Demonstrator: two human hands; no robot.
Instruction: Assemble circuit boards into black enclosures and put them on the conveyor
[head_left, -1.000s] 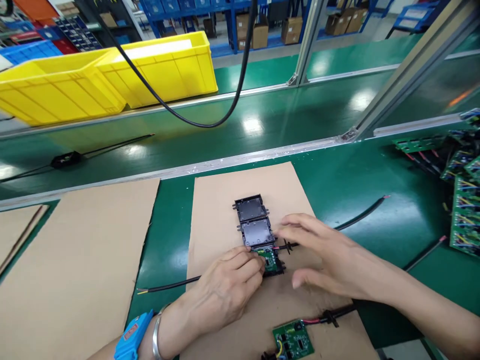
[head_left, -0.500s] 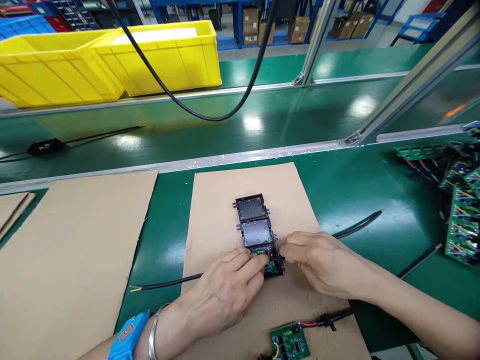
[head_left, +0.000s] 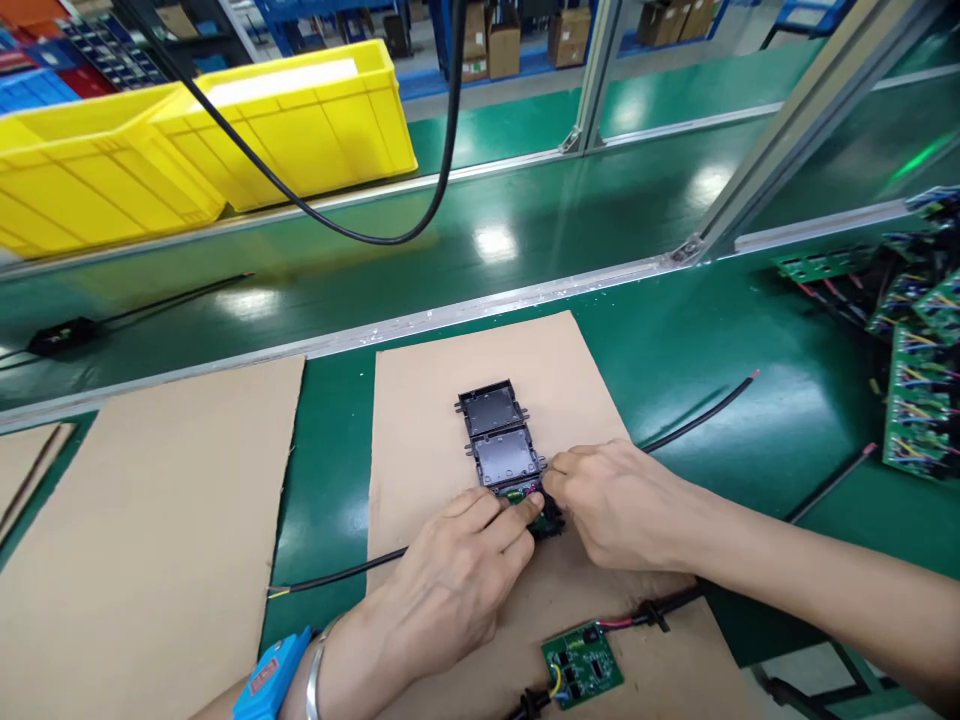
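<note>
A row of black plastic case shells point(head_left: 507, 456) lies on a cardboard sheet point(head_left: 420, 410). In the nearest shell sits a small green circuit board point(head_left: 514, 495), partly covered by fingers. My left hand point(head_left: 461, 565) has its thumb and fingers closed on this board, pressing at its upper edge. From the board's right side, my right hand point(head_left: 619, 500) pinches at the black cable point(head_left: 705, 412), whose free end runs out to the upper right; its fingertips are partly hidden. Another black cable point(head_left: 337, 574) with bared wires comes out to the left beneath my left hand.
A second green circuit board point(head_left: 583, 662) with cables lies nearer me on the cardboard. Several boards are piled at right point(head_left: 922, 400). Another cardboard sheet point(head_left: 165, 500) lies left. Yellow bins point(head_left: 300, 135) stand behind the metal rail point(head_left: 450, 322); a black cable point(head_left: 375, 238) hangs overhead.
My right hand has moved slightly closer to the case and its fingers lie at the board's right edge. My left hand stays on the board. The whole view has shifted a little.
</note>
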